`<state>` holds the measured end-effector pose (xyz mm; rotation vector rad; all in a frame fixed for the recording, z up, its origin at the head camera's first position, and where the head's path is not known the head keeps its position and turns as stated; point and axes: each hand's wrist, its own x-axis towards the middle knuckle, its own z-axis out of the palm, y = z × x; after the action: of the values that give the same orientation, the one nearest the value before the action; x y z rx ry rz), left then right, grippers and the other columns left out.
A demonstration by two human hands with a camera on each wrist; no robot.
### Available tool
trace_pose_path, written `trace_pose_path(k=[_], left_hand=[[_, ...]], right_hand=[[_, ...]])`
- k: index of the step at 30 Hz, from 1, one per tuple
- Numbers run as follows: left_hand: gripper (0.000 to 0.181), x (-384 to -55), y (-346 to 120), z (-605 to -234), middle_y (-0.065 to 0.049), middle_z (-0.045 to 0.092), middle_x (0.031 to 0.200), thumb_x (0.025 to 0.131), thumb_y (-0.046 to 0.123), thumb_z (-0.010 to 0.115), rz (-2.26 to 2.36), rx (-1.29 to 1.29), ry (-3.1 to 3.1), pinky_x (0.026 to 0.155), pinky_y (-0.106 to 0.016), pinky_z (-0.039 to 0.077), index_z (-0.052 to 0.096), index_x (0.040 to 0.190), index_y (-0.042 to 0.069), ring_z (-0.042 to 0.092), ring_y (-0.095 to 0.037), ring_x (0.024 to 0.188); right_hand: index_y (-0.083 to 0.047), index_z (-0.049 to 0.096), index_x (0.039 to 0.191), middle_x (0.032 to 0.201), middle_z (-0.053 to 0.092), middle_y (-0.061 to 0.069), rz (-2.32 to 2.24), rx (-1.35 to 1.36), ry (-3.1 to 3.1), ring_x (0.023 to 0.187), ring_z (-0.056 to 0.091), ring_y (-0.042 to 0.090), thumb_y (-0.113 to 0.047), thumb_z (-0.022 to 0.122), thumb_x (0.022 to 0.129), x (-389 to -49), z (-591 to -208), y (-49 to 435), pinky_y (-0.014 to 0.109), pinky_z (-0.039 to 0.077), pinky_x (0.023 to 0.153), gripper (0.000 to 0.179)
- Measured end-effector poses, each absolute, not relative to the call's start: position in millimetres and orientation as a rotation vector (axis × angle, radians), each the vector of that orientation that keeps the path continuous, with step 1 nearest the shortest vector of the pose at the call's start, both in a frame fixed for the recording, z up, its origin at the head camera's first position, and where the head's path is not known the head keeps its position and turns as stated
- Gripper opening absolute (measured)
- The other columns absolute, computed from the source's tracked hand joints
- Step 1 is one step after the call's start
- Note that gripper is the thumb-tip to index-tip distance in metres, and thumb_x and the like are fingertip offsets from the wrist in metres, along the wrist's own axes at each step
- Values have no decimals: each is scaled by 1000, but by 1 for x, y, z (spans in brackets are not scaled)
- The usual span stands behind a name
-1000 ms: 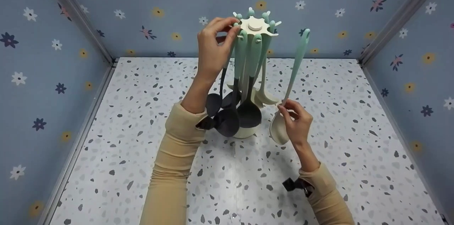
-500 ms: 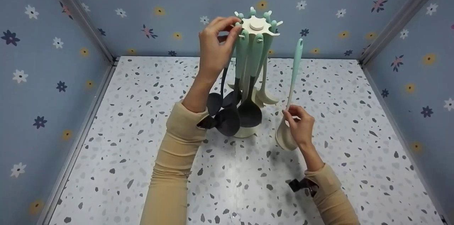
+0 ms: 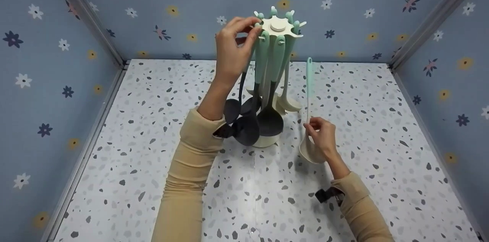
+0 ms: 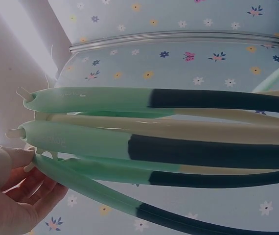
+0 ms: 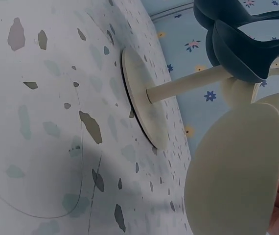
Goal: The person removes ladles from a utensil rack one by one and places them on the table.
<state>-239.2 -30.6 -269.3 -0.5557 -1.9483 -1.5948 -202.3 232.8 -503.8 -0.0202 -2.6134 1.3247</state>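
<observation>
A cream rack [image 3: 277, 25] with hooks round its top carries several mint-green-handled utensils. My left hand [image 3: 233, 51] is at its left side, thumb and fingertips pinching the upper end of a green handle [image 4: 83, 182] whose stem is black. That utensil's rounded black head [image 3: 231, 110] hangs low on the left. To the right of the rack, my right hand [image 3: 324, 135] pinches the lower neck of a cream spoon [image 3: 311, 152], its green handle pointing up and away. The back of the spoon's bowl [image 5: 237, 166] fills the lower right of the right wrist view.
Black ladles [image 3: 270, 121] and a cream ladle [image 3: 289, 104] hang close together on the rack. Its round base [image 5: 156, 120] stands on the speckled tabletop [image 3: 160, 181]. Flower-patterned panels [image 3: 198, 16] enclose the back and sides.
The spoon in my right hand has come down and toward me, its handle tip dropping and swinging left. My left hand keeps its pinch in the same place.
</observation>
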Motion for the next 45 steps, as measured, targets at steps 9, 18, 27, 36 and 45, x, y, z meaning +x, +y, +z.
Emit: trace_pose_path(k=[9,18,27,36,45], left_hand=[[20,-241,-29,-268,-11,59,94,85,9,59,-1626,-552,-1946,71,-22,51,65,98,-4,57,-15,84],[19,-239,-29,-265,-10,59,92,86,10,58,-1624,-554,-1943,70,-23,51,65,98,-3,57,-14,84],[19,-238,-30,-265,-9,60,92,86,11,58,-1600,-554,-1949,71,-23,51,66,98,-2,57,-14,84],[19,-238,-30,-266,-9,60,91,86,11,59,-1594,-557,-1944,70,-23,51,66,97,-2,57,-14,83],[18,-240,-29,-268,-10,59,91,85,9,59,-1619,-530,-1952,70,-21,51,66,97,-3,58,-14,83]], right_hand=[[7,62,88,76,63,16,1287,-63,-2792,59,57,13,-6,63,81,-211,-513,237,18,46,50,15],[5,62,84,70,59,12,1188,-53,-2929,55,53,13,-6,62,81,-217,-521,239,20,42,45,11],[5,62,79,66,58,10,1114,-83,-3017,54,52,13,-6,62,80,-221,-529,239,20,41,46,11],[6,63,81,69,59,11,1091,-148,-3072,56,52,14,-6,62,80,-223,-534,237,21,43,48,12],[6,62,83,70,59,12,1099,-234,-3142,56,53,14,-5,63,80,-223,-539,234,22,44,48,11]])
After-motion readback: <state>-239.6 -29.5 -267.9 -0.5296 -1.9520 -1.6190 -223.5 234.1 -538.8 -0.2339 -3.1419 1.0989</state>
